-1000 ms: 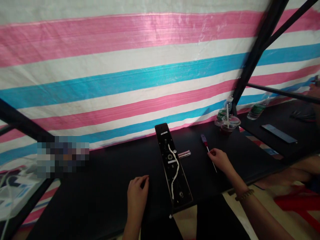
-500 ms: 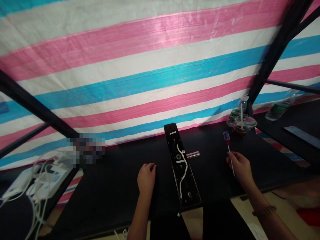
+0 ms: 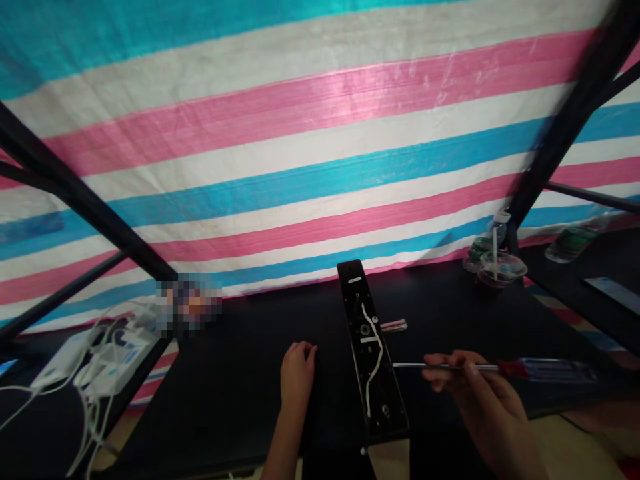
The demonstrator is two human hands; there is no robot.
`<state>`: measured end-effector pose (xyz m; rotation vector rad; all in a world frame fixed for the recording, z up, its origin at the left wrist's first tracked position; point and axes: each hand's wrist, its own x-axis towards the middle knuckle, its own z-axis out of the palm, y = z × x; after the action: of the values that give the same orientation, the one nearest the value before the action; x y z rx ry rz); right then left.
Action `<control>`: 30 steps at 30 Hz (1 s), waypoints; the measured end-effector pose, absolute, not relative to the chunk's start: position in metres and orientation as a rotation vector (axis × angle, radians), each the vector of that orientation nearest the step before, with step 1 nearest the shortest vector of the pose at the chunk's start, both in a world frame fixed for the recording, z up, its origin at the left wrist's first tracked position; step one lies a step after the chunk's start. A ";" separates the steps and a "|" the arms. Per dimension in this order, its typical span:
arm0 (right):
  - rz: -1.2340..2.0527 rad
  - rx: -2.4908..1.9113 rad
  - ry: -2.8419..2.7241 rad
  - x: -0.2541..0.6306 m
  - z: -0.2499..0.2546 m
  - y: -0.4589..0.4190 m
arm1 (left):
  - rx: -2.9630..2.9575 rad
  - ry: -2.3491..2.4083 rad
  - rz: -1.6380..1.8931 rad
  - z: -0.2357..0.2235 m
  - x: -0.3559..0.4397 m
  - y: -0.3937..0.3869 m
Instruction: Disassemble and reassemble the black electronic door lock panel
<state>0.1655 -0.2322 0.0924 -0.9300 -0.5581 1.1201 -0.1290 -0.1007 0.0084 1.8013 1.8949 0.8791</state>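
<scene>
A long black door-lock back plate (image 3: 373, 353) lies on the black table, with a wavy white line running down its face. My right hand (image 3: 475, 390) is shut on a screwdriver (image 3: 545, 369) with a blurred red and blue handle. Its thin steel shaft points left, and the tip stops just beside the plate's right edge. My left hand (image 3: 297, 377) rests on the table left of the plate, fingers loosely curled, holding nothing. A small clear packet with pink inside (image 3: 393, 326) lies just right of the plate's upper part.
A plastic cup with a straw (image 3: 501, 270) and a water bottle (image 3: 493, 235) stand at the table's far right. White chargers and tangled cables (image 3: 100, 363) lie at left. Black metal bars cross in front of a striped tarp behind the table.
My right hand has lifted the screwdriver off the table and swung it level, shaft pointing left toward the plate. The view has tilted and shifted slightly. My left hand has barely moved.
</scene>
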 end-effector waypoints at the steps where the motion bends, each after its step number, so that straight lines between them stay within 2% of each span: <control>1: 1.127 -0.931 -0.571 0.161 0.095 -0.234 | 1.772 1.874 0.908 0.009 -0.129 -0.101; 9: 1.161 -0.966 -0.670 0.137 0.107 -0.237 | 1.391 1.643 1.123 0.045 -0.114 -0.131; 12: 1.139 -0.959 -0.727 0.132 0.108 -0.234 | 0.894 1.284 1.315 0.071 -0.082 -0.159; 17: 1.145 -0.992 -0.844 0.129 0.113 -0.222 | 0.329 0.963 1.326 0.103 -0.039 -0.181; 30: 0.885 -0.901 -1.025 0.119 0.125 -0.217 | 0.018 0.853 1.345 0.121 -0.028 -0.176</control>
<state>0.1185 -0.2169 0.1251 -0.9006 -1.0252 0.8847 -0.0276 -0.1764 0.1214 0.0176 0.8534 1.3451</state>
